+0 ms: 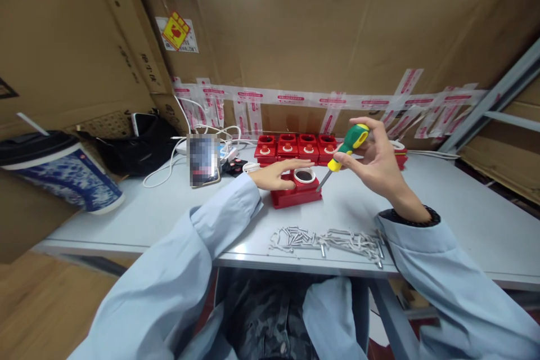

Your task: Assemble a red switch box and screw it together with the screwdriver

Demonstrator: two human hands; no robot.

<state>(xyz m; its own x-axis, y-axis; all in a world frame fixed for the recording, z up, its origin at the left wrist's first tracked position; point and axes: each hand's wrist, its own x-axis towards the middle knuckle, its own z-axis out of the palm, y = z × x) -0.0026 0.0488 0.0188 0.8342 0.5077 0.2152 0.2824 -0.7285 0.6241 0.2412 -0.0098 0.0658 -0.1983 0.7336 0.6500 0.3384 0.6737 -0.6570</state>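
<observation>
My left hand (277, 175) lies over a small red plastic box (297, 198), its thumb at the near side and fingers stretched along the back, holding it on the table. A white ring with a dark round centre (304, 176) is on the box's top. In my right hand (377, 163) is a screwdriver (353, 138) with a green and yellow handle, gripped between thumb and fingers. It tilts down to the left, and its tip meets the box's right end; what it touches there is too small to tell. Loose metal screws (295, 235) lie in front of the box.
Several similar red boxes (287, 148) stand in a row behind my hands. White cords (354, 243) lie among the screws near the front edge. At the left are a phone (203, 160), white cables (169, 166), a black bag (143, 146) and a large cup (71, 171). Cardboard (295, 28) walls the back.
</observation>
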